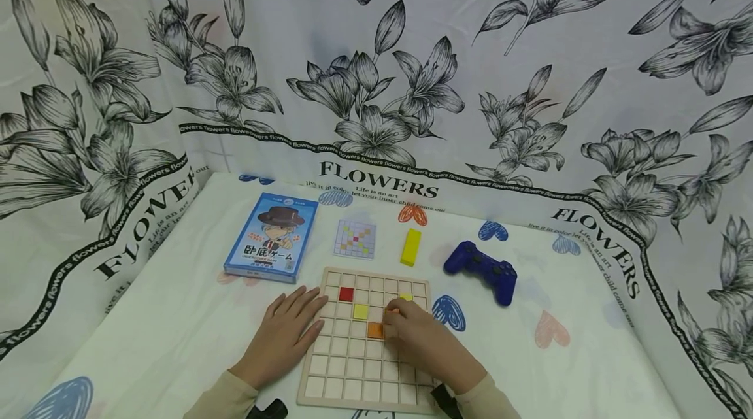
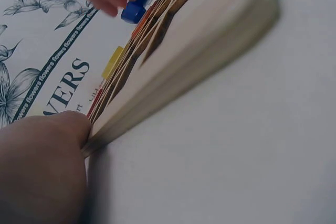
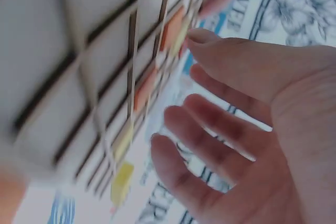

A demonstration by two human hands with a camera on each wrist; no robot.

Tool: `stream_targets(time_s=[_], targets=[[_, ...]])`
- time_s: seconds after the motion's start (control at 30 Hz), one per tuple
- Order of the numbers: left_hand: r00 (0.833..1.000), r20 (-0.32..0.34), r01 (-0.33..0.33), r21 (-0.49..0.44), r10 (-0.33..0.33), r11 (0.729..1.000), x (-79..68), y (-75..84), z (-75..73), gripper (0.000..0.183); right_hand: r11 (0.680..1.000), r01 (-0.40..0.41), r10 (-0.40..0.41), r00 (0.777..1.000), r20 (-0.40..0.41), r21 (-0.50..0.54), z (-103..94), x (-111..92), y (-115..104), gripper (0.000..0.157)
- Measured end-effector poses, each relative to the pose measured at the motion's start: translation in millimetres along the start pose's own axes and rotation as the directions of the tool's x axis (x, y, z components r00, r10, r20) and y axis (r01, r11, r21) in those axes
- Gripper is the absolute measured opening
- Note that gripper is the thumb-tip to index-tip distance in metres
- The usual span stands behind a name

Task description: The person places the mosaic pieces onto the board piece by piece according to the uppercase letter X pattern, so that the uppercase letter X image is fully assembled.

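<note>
A wooden grid board [image 1: 347, 365] lies on the cloth with several coloured tiles in its cells. A red tile [image 1: 346, 294], a yellow tile [image 1: 361, 312] and an orange tile [image 1: 375, 330] run diagonally; another yellow tile [image 1: 406, 297] sits at upper right. My left hand [image 1: 286, 333] rests at the board's left edge, fingers extended. Over the board's right half is my right hand [image 1: 420, 339], covering several cells. In the right wrist view its thumb and fingers [image 3: 210, 135] are apart with nothing between them, close to a second orange tile [image 3: 144, 90].
Behind the board lie a printed pattern card [image 1: 355, 239] and a yellow block [image 1: 411, 247]. A blue game box [image 1: 272, 236] is at left, and a blue game controller [image 1: 481, 271] at right. A flower-print curtain [image 1: 376, 79] hangs behind the table.
</note>
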State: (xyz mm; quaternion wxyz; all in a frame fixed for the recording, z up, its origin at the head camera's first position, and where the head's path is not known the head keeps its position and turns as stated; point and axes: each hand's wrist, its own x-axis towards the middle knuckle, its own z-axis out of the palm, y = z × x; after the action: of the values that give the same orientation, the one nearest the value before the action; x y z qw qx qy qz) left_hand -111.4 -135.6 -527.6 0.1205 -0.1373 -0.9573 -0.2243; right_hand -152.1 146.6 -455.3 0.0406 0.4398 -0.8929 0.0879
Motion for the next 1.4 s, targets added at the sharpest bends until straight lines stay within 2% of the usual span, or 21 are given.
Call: stream_targets(time_s=[0.13,0.23,0.33,0.47,0.6,0.63,0.77,0.83,1.07,1.17,1.33,1.4], targets=[[1.0,0.01,0.006,0.014,-0.006,1.0,0.1,0.1,0.7,0.048,0.992,-0.126,0.126,0.991,0.036,-0.01,-12.4,-26.3,8.1,0.027],[1.0,0.02,0.011,0.024,-0.012,1.0,-0.1,-0.2,1.0,0.049,0.97,-0.241,0.242,0.965,0.096,-0.02,-18.2,-49.5,15.7,0.028],[0.999,0.033,0.012,0.029,-0.013,0.999,-0.6,-0.9,1.5,0.049,0.945,-0.324,0.326,0.938,0.121,-0.037,-20.2,-73.4,22.3,0.028],[0.999,0.045,0.015,0.033,-0.017,0.999,-1.5,-2.1,1.2,0.05,0.902,-0.432,0.429,0.885,0.183,-0.025,-21.1,-98.4,25.0,0.027],[0.998,0.058,0.026,0.028,-0.027,0.999,-1.9,-3.0,-0.9,0.051,0.842,-0.54,0.519,0.814,0.26,0.01,-20.5,-111.2,23.9,0.032],[0.998,0.059,0.027,0.029,-0.029,0.999,-1.8,-3.3,-1.5,0.052,0.836,-0.549,0.526,0.807,0.268,0.015,-19.8,-112.8,23.8,0.033],[0.998,0.055,0.018,0.03,-0.02,0.999,-1.7,-3.6,-4.1,0.054,0.823,-0.568,0.541,0.794,0.277,0.022,-17.1,-116.3,24.7,0.033],[0.998,0.054,0.013,0.026,-0.014,1.0,-1.6,-3.0,-5.1,0.057,0.826,-0.563,0.536,0.799,0.273,0.026,-16.0,-117.3,25.0,0.032],[0.999,0.051,-0.002,-0.006,0.002,1.0,-1.8,0.5,-6.0,0.066,0.796,-0.599,0.551,0.776,0.306,0.087,-15.9,-125.4,27.0,0.031],[0.997,0.072,0.008,-0.004,-0.008,1.0,-1.7,1.5,-5.7,0.067,0.806,-0.582,0.531,0.789,0.308,0.102,-15.4,-130.5,29.0,0.033],[0.996,0.088,0.015,0.004,-0.016,1.0,-1.0,2.2,-4.5,0.066,0.844,-0.529,0.494,0.832,0.252,0.09,-12.7,-136.8,31.7,0.031],[0.996,0.089,0.015,0.006,-0.016,1.0,-0.9,2.4,-3.7,0.066,0.84,-0.535,0.504,0.831,0.235,0.093,-11.3,-138.1,32.5,0.028]])
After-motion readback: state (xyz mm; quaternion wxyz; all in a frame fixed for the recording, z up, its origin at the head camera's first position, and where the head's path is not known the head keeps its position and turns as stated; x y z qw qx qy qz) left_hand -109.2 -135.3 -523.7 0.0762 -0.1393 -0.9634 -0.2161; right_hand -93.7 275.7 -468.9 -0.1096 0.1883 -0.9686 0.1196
